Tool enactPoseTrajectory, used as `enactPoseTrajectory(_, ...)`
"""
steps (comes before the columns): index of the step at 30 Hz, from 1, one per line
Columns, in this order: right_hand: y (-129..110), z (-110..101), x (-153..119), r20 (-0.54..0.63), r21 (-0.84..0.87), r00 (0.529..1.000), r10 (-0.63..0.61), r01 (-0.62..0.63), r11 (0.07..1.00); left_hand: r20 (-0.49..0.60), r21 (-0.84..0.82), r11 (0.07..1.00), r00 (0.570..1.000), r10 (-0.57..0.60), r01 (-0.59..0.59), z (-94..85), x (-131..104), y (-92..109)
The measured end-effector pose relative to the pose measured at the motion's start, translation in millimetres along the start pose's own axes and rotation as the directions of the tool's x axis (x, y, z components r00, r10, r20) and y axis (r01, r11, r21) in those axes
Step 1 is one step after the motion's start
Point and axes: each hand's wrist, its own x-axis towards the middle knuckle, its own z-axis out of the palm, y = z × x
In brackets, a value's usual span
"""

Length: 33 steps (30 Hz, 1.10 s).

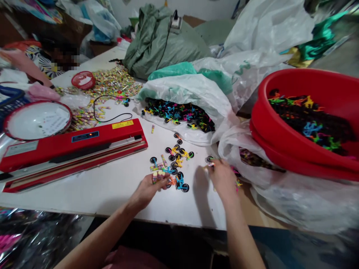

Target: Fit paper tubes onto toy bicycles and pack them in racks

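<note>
Near the front of the white table, my left hand is closed around several small printed rolls with pale ends, which look like wrapped candy. Beside its fingertips lies a loose group of tiny plastic toy bicycles in blue, orange and yellow with black wheels. More printed rolls rest just beyond that hand. To the right, my right hand pinches a small pale-ended piece, apparently another roll, partly covered by the fingers. A black toy wheel shows just past those fingertips.
A red heat sealer lies at left, near a white enamel basin. Behind are a heap of rolls, a small red basket and an open bag of toy bicycles. A red tub stands right.
</note>
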Motion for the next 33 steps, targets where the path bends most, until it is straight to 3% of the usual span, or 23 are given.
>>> enactPoseTrajectory(3,-36,31,25,0.06,0.039,0.983,-0.173,0.171,0.985,0.063,-0.214,0.974,0.996,-0.06,0.073,8.6,-1,7)
enactPoseTrajectory(5,-50,49,34,0.095,0.064,0.979,-0.183,0.178,0.982,0.015,-0.301,0.949,0.996,-0.09,0.09,8.9,1,16)
enactPoseTrajectory(7,-49,58,33,0.073,0.152,0.983,-0.169,0.156,0.976,-0.064,-0.315,0.947,0.994,-0.091,0.067,5.8,7,23)
enactPoseTrajectory(9,-41,58,24,-0.013,0.314,0.978,-0.209,0.203,0.927,-0.119,-0.287,0.957,0.989,-0.085,0.048,4.4,15,26)
enactPoseTrajectory(11,-36,50,8,-0.136,0.482,0.951,-0.276,0.307,0.821,-0.114,-0.266,0.962,0.988,-0.104,0.07,8.7,23,24)
enactPoseTrajectory(15,-52,32,-21,-0.245,0.681,0.883,-0.4,0.45,0.578,0.053,-0.366,0.912,0.983,-0.176,0.184,26.0,27,20)
enactPoseTrajectory(16,-58,30,-26,-0.238,0.734,0.893,-0.382,0.422,0.531,0.069,-0.395,0.901,0.984,-0.165,0.179,28.4,26,21)
enactPoseTrajectory(18,-69,30,-33,-0.169,0.864,0.963,-0.208,0.246,0.44,0.014,-0.406,0.908,0.994,-0.104,0.101,28.6,21,22)
enactPoseTrajectory(20,-79,35,-38,0.032,0.953,0.999,-0.033,-0.021,0.301,-0.107,-0.33,0.944,0.994,-0.031,-0.006,24.7,17,23)
enactPoseTrajectory(23,-92,44,-44,0.292,0.948,0.954,-0.072,-0.279,0.151,-0.211,-0.159,0.983,0.976,0.056,-0.091,18.5,12,18)
enactPoseTrajectory(25,-98,46,-45,0.301,0.95,0.953,-0.039,-0.296,0.1,-0.195,-0.109,0.987,0.976,0.095,-0.118,15.4,10,13)
enactPoseTrajectory(27,-101,41,-43,0.227,0.966,0.97,0.092,-0.236,0.103,-0.158,-0.107,0.985,0.98,0.12,-0.138,11.3,9,8)
enactPoseTrajectory(29,-99,32,-41,0.15,0.964,0.976,0.157,-0.179,0.195,-0.111,-0.111,0.983,0.984,0.137,-0.149,5.1,8,3)
enactPoseTrajectory(31,-98,24,-40,0.132,0.94,0.987,0.093,-0.155,0.304,-0.066,-0.119,0.981,0.987,0.148,-0.155,-1.5,7,1)
enactPoseTrajectory(33,-99,21,-43,0.191,0.923,0.981,-0.013,-0.175,0.343,-0.04,-0.158,0.977,0.99,0.138,-0.142,-6.6,6,-1)
